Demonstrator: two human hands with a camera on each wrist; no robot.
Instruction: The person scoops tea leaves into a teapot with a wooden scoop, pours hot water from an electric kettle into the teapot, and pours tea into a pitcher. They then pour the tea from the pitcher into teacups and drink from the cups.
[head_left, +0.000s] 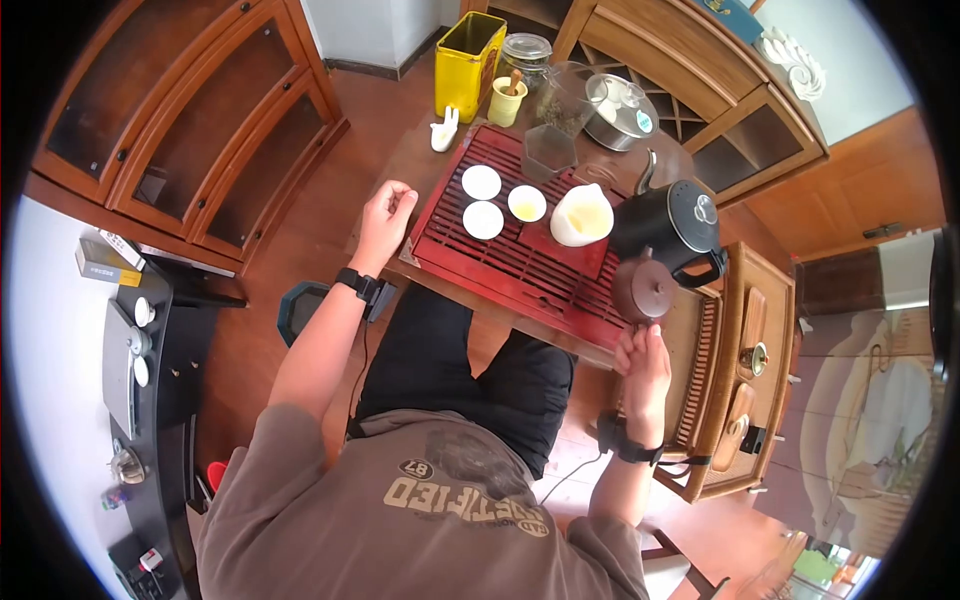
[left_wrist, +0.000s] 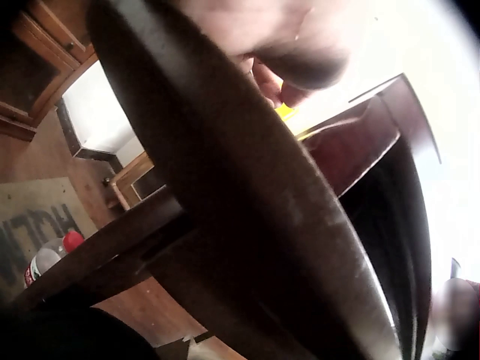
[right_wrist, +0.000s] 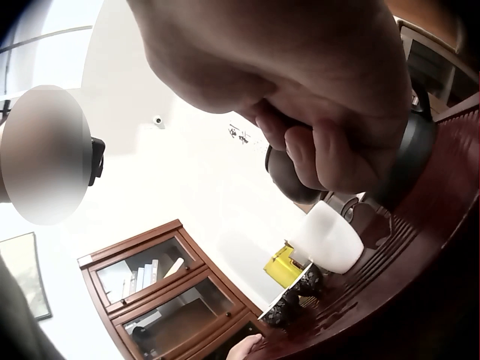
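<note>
In the head view a brown clay teapot [head_left: 641, 288] is at the right end of the red slatted tea tray [head_left: 470, 255]. My right hand [head_left: 645, 370] is at its near side, fingers curled at the handle. The right wrist view shows those curled fingers [right_wrist: 326, 154] with the dark teapot [right_wrist: 292, 176] beyond. My left hand [head_left: 385, 220] rests by the tray's left edge, fingers loosely curled and holding nothing. On the tray are a white pitcher [head_left: 580, 218] of yellow tea, a cup [head_left: 527, 203] with some tea, and two other white cups [head_left: 482, 182].
A black electric kettle [head_left: 680, 225] stands right behind the teapot. At the back are a hexagonal glass vessel [head_left: 548, 152], a lidded metal pot [head_left: 620, 112], a yellow tin [head_left: 468, 70], a small cream pot [head_left: 507, 102] and a white figurine [head_left: 444, 130]. A wicker cart [head_left: 735, 400] stands right.
</note>
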